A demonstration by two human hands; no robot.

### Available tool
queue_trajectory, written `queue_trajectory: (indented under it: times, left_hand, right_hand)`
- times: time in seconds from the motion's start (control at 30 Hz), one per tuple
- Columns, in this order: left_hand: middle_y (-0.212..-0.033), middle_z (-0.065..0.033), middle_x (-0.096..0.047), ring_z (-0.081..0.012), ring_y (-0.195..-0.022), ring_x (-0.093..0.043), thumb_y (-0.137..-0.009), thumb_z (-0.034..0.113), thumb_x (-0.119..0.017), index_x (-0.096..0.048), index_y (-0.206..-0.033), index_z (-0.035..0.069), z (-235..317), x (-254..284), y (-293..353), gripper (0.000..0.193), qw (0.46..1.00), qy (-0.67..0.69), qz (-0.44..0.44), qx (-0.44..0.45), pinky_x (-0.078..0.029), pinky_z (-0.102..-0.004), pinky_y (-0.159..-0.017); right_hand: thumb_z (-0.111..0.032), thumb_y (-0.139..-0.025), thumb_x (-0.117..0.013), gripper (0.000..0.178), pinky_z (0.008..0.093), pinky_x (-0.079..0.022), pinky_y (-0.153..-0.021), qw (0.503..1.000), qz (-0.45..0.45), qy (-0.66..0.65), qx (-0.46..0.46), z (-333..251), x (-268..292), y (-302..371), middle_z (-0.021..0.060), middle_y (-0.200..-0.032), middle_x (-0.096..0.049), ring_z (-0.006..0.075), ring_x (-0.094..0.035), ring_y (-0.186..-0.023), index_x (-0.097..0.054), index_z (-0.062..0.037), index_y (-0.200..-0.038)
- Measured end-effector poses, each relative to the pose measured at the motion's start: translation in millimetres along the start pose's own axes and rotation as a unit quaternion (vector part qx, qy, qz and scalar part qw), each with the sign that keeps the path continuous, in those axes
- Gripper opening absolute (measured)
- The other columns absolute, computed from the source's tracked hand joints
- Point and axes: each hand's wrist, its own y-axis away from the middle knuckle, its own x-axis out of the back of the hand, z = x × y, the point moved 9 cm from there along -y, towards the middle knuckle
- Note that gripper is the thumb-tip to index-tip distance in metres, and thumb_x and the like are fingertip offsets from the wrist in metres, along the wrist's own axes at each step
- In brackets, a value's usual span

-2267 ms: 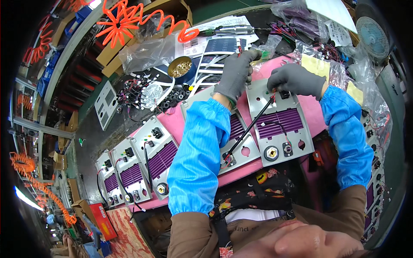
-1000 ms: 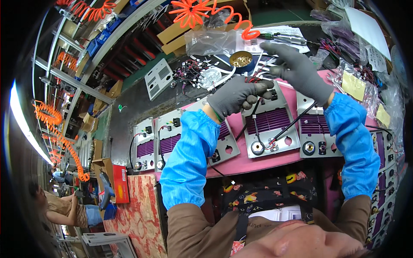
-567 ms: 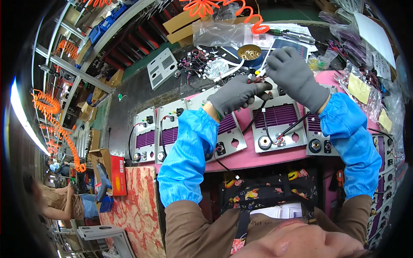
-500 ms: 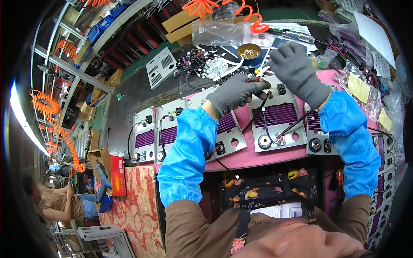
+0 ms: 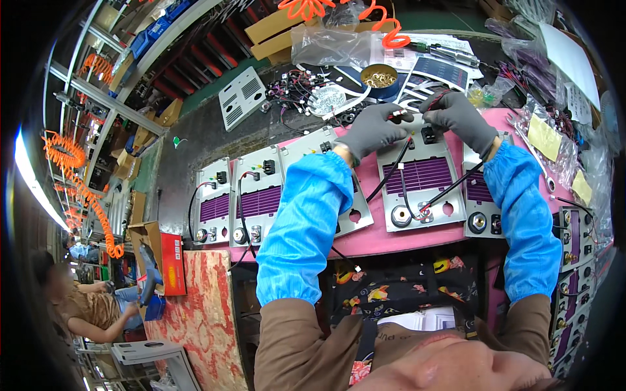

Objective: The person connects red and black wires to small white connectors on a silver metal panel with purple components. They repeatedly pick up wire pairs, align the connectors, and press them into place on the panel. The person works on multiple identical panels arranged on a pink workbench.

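Note:
My left hand (image 5: 372,132), in a grey glove, pinches a thin cable with a white connector (image 5: 396,114) above the top edge of a light grey metal panel (image 5: 395,201). To its right, my right hand (image 5: 462,121), gloved alike, is closed on a thin red and black wire (image 5: 438,98) that curves up over its fingers. Whether both hold the same cable I cannot tell. The panel has a purple slotted grille (image 5: 418,176), a black switch (image 5: 428,135), a round metal fitting (image 5: 401,215) and black cables across its face.
Similar panels (image 5: 214,207) stand along the pink bench top (image 5: 385,238). Behind lie a tin of small brass parts (image 5: 379,79), a heap of wired connectors (image 5: 293,89) and a loose vented plate (image 5: 242,98). A wrench (image 5: 536,156) lies at right. A co-worker (image 5: 98,313) sits far left.
My right hand has come down and slightly right, its fingers now bent toward the wire. My left hand has shifted right and up a little. The co-worker's arms have moved.

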Motion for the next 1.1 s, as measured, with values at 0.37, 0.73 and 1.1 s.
queue_trajectory:
  times: [0.37, 0.73, 1.1]
  left_hand:
    - [-0.095, -0.0162, -0.069, -0.0297, -0.087, -0.067, -0.071, 0.032, -0.076, -0.069, -0.113, 0.013, 10.3, -5.9, -14.2, 0.046, 0.961, -0.27, 0.059, -0.013, -0.051, -0.0378, -0.079]
    - [-0.09, -0.0137, -0.069, -0.0286, -0.081, -0.066, -0.074, 0.03, -0.074, -0.073, -0.1, 0.01, -11.1, -13.7, -27.4, 0.033, 0.96, -0.276, 0.009, -0.034, -0.051, -0.0368, -0.073]
    - [-0.094, -0.008, -0.066, -0.0257, -0.086, -0.065, -0.072, 0.042, -0.078, -0.074, -0.093, 0.012, -12.6, -7.6, -26.1, 0.037, 0.953, -0.289, 0.071, -0.054, -0.05, -0.035, -0.075]
  right_hand:
    - [-0.016, -0.09, -0.064, 0.022, 0.0207, -0.044, -0.048, 0.998, 0.03, -0.048, -0.037, 24.6, 2.8, -4.8, 0.0024, -0.074, -0.064, 0.0065, -0.053, -0.056, -0.068, 0.0019, -0.102]
    - [-0.019, -0.09, -0.064, 0.023, 0.0243, -0.046, -0.065, 0.998, -0.043, 0.054, -0.007, 17.8, -6.4, 0.6, 0.0025, -0.082, -0.065, 0.0083, -0.056, -0.071, -0.069, 0.0013, -0.099]
    - [-0.012, -0.085, -0.067, 0.019, 0.0259, -0.047, -0.075, 0.97, -0.232, 0.01, 0.079, -0.3, -20.9, 14.2, 0.002, -0.084, -0.064, 0.0094, -0.056, -0.077, -0.069, 0.0022, -0.097]
